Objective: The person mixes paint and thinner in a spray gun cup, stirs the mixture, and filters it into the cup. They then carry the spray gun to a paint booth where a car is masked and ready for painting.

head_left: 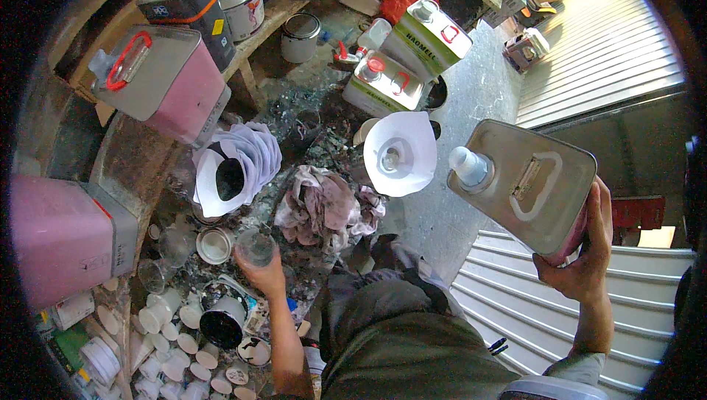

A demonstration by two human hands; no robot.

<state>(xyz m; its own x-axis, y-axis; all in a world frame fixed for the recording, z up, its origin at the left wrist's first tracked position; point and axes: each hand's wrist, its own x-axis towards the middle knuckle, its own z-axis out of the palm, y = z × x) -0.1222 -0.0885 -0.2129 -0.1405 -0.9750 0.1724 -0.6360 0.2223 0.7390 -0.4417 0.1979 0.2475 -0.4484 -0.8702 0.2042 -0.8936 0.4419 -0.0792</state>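
My left hand (264, 273) is wrapped round a clear plastic cup (255, 245) above the stained bench. On the right, my right hand (585, 253) grips a rectangular metal can (549, 157) by its lower side, holding it up and tilted. The can has a pale spout (470, 167), which points left, and a whitish top handle. Between my hands lies a crumpled, stained cloth (320, 209). Beyond the cloth, a white paper cone (416, 142) stands open, with something round and translucent in its middle. A white tub (215, 244) is just left of the cup.
Nested white paper rings (247, 161) lie on the bench (283, 124). Pink-sided cans (177, 87) stand at left. Two green-and-white cans (383, 83) are at the back. Several small cups (158, 312) and a dark-filled tub (222, 323) crowd the lower left.
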